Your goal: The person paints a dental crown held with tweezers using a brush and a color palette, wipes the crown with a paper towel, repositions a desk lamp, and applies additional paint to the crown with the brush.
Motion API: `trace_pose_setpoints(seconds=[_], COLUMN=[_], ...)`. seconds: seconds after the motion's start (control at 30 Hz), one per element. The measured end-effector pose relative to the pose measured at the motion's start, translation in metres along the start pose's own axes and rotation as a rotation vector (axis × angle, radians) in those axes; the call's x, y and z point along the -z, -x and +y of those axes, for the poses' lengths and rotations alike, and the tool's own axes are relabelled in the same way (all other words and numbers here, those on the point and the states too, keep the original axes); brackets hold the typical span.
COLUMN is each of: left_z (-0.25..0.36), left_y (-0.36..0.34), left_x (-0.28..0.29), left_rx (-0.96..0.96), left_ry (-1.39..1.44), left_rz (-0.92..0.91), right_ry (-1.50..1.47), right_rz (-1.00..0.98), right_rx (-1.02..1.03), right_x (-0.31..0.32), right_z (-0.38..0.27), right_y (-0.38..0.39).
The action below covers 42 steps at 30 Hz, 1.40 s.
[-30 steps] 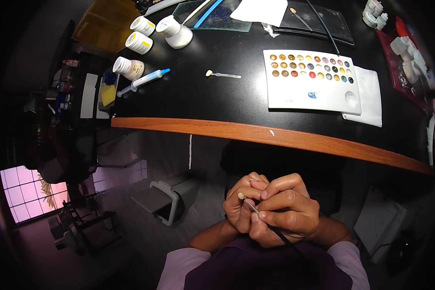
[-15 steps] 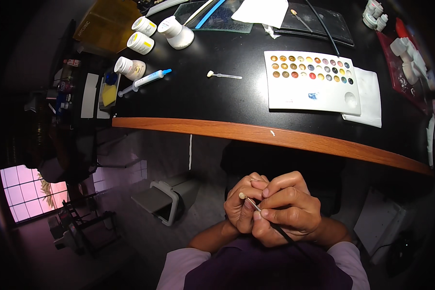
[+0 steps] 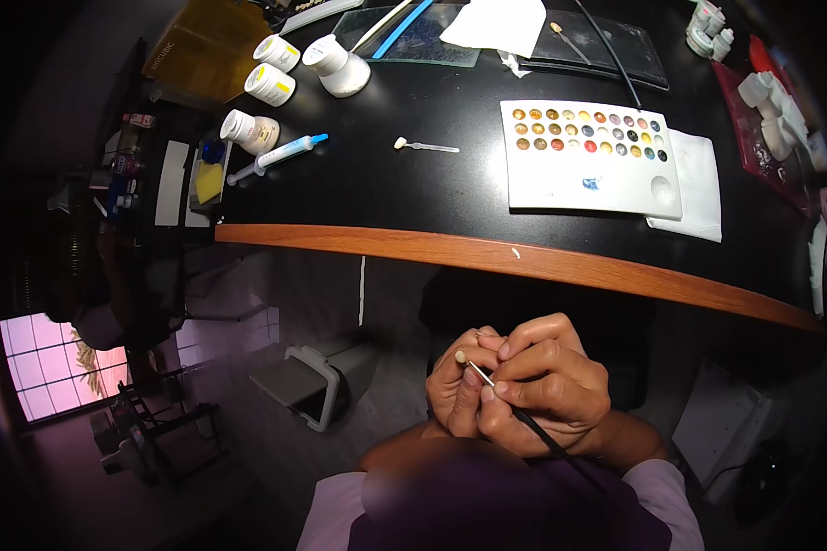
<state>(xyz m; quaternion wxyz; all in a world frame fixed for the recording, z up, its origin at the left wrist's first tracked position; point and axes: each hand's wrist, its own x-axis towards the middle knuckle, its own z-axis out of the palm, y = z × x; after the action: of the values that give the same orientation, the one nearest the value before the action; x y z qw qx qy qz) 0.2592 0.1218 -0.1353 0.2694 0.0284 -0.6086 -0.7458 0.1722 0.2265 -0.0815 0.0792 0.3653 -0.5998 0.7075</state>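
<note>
Close in front of my chest, below the table edge, both hands meet. My right hand pinches a thin brush with a dark handle and a silvery collar, its tip end pointing up and left. A small cream tooth crown sits at the fingers of my left hand, close to the brush tip. The left fingers are curled closed; whatever supports the crown is mostly hidden by them. Whether the brush touches the crown I cannot tell. A white palette with rows of coloured paint wells lies on the table.
On the black table, another small crown on a clear stick lies left of the palette. White jars and a blue-tipped syringe stand or lie further left. The wooden table edge is beyond my hands; a grey bin stands left.
The brush has shifted slightly, with its collar a little higher and more of its handle showing. The crown has risen slightly. Both hands keep their grip.
</note>
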Motion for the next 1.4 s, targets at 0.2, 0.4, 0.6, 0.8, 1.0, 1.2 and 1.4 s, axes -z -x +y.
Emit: trace_pose_setpoints(seconds=[0.2, 0.4, 0.6, 0.8, 1.0, 1.2, 1.4], left_z=[0.001, 0.022, 0.057, 0.086, 0.141, 0.141, 0.113], left_y=[-0.002, -0.023, -0.037, -0.061, -0.125, -0.228, -0.296], left_x=[-0.002, -0.003, 0.003, -0.004, -0.013, -0.032, -0.055], left_rx=[0.005, -0.058, -0.115, -0.2, -0.182, -0.16, 0.151], left_ry=[0.018, -0.259, -0.689, -0.795, -0.802, -0.594, -0.228], left_rz=[0.001, -0.132, -0.19, -0.26, -0.469, -0.639, -0.802], right_ry=[-0.001, -0.235, -0.184, -0.091, 0.026, -0.059, 0.371], right_rz=[0.0, 0.088, 0.021, -0.078, -0.102, -0.091, -0.093], right_rx=[-0.007, -0.19, -0.171, -0.069, 0.087, 0.027, 0.481], right_x=[0.001, 0.016, 0.045, 0.065, 0.103, 0.138, 0.126], right_z=[-0.001, 0.003, -0.011, -0.017, -0.036, -0.033, -0.024], right_y=[0.0, 0.009, -0.008, -0.037, -0.105, -0.18, -0.197])
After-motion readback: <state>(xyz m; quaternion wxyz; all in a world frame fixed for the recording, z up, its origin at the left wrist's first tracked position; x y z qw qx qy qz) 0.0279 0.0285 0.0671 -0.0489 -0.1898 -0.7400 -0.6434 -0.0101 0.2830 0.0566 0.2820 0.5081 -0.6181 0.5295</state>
